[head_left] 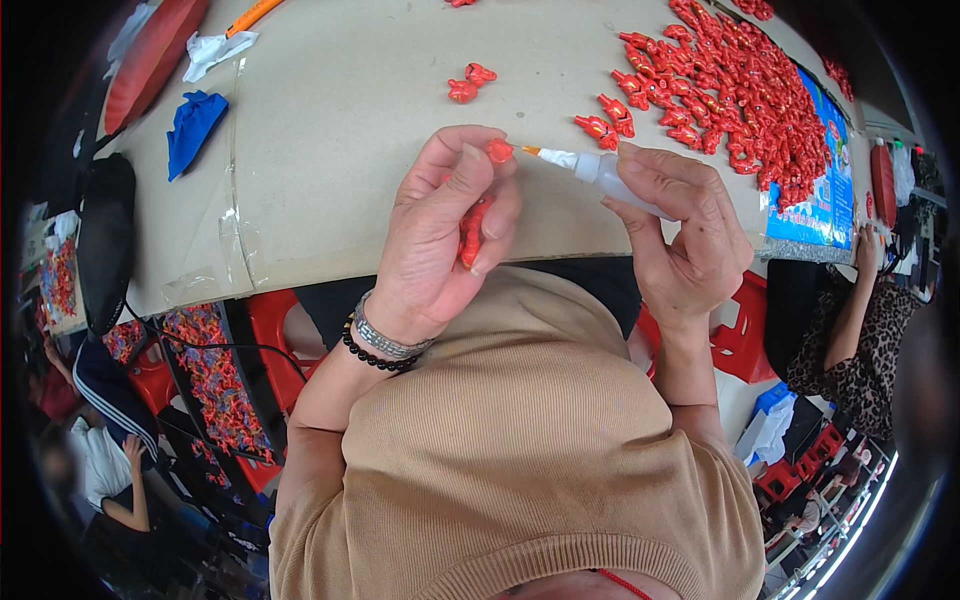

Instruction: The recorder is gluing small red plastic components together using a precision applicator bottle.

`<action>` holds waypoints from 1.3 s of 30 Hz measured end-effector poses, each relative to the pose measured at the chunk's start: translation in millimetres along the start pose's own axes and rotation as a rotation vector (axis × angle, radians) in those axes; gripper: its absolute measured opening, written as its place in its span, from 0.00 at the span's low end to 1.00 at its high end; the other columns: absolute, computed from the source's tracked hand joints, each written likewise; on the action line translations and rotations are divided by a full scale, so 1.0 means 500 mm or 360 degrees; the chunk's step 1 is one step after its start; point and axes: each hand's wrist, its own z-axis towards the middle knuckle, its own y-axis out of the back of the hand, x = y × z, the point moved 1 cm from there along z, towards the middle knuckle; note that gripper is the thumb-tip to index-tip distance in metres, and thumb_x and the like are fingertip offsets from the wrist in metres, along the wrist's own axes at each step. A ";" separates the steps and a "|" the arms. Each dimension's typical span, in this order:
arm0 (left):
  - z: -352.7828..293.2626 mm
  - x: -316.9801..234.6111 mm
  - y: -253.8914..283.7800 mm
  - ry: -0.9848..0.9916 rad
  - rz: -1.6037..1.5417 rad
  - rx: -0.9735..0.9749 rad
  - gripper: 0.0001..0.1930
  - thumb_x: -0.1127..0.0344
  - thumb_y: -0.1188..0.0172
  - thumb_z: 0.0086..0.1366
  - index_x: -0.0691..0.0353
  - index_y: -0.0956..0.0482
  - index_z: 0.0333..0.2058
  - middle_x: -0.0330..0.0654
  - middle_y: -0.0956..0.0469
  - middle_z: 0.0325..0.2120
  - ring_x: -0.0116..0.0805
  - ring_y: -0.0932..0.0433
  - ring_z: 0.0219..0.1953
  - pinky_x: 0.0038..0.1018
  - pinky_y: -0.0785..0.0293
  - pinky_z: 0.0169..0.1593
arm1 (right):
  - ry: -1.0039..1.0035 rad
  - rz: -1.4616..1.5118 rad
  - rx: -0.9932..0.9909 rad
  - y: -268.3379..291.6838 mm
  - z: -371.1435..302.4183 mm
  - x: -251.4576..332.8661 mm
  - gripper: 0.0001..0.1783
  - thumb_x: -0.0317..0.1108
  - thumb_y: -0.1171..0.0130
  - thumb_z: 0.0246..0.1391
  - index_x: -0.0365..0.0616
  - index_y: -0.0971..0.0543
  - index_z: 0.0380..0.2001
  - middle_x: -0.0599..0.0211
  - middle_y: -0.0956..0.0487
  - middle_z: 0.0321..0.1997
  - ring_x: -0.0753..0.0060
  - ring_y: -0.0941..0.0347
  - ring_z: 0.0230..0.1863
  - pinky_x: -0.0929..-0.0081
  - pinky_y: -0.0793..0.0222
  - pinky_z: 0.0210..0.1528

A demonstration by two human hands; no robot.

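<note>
A wide beige desk (350, 110) carried a heap of small glossy red figures (725, 100) between 1 and 2 o'clock. At 2 o'clock the right hand (690, 215) pinched a translucent white squeeze bottle (608, 176), nozzle toward 9 o'clock. Near 11 o'clock the left hand (445, 220) curled around 1 elongated red piece (474, 232), thumb and forefinger pinching 1 small round red piece (499, 151) by the nozzle.
</note>
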 end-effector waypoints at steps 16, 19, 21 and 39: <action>0.001 0.004 -0.005 -0.0299 0.0337 -0.0074 0.10 0.69 0.45 0.66 0.62 0.30 0.45 0.34 0.30 0.28 0.18 0.35 0.19 0.14 0.43 0.14 | -0.0002 0.0014 -0.0030 0.003 -0.004 -0.001 0.15 0.17 0.31 0.35 0.37 0.20 0.31 0.54 0.19 0.36 0.64 0.20 0.38 0.78 0.23 0.34; 0.001 0.004 -0.007 -0.0339 0.0356 -0.0103 0.10 0.70 0.44 0.66 0.63 0.31 0.44 0.35 0.30 0.28 0.18 0.35 0.19 0.14 0.43 0.14 | -0.0012 -0.0010 -0.0028 0.005 -0.003 0.004 0.16 0.17 0.30 0.35 0.38 0.20 0.32 0.55 0.19 0.37 0.66 0.20 0.38 0.81 0.25 0.30; 0.002 0.005 -0.004 -0.0398 0.0381 -0.0093 0.11 0.70 0.44 0.65 0.64 0.31 0.44 0.35 0.29 0.28 0.18 0.35 0.19 0.14 0.43 0.14 | -0.0025 -0.0017 -0.0036 0.005 -0.003 0.005 0.16 0.18 0.30 0.34 0.38 0.20 0.32 0.56 0.19 0.37 0.68 0.20 0.37 0.84 0.27 0.27; 0.004 0.001 -0.002 -0.0477 0.0368 -0.0121 0.11 0.70 0.43 0.65 0.64 0.31 0.44 0.36 0.27 0.33 0.18 0.34 0.20 0.15 0.43 0.14 | 0.0011 -0.0010 -0.0036 0.002 -0.004 0.009 0.16 0.19 0.29 0.34 0.39 0.19 0.32 0.57 0.18 0.36 0.77 0.22 0.30 0.89 0.36 0.20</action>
